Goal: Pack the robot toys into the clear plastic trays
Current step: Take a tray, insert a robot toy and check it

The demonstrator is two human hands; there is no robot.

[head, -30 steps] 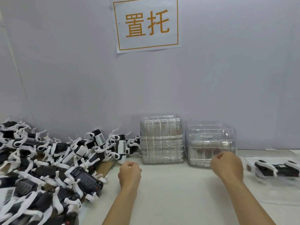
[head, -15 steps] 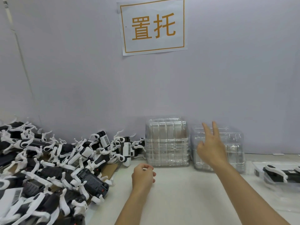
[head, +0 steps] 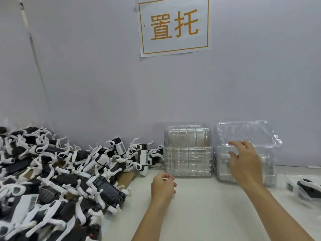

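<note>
A big heap of black-and-white robot toys (head: 69,171) covers the table's left side. Two stacks of clear plastic trays stand against the wall: the left stack (head: 188,152) and the right stack (head: 271,169). My right hand (head: 246,164) pinches the near edge of the top tray (head: 243,131), which sits raised and tilted above the right stack. My left hand (head: 162,187) hovers over the table in front of the left stack, its fingers loosely curled and holding nothing. At the far right, one toy lies packed in a clear tray (head: 307,186), cut off by the frame edge.
The toys lie on a sheet of brown cardboard (head: 126,178) on a pale table (head: 208,211). A grey wall close behind carries a white sign with orange characters (head: 173,26). A thin pole (head: 34,58) runs up the wall at the left.
My right hand rose from a fist over the table to the right stack, took hold of the top tray and lifted it. The left hand loosened slightly and stayed in place.
</note>
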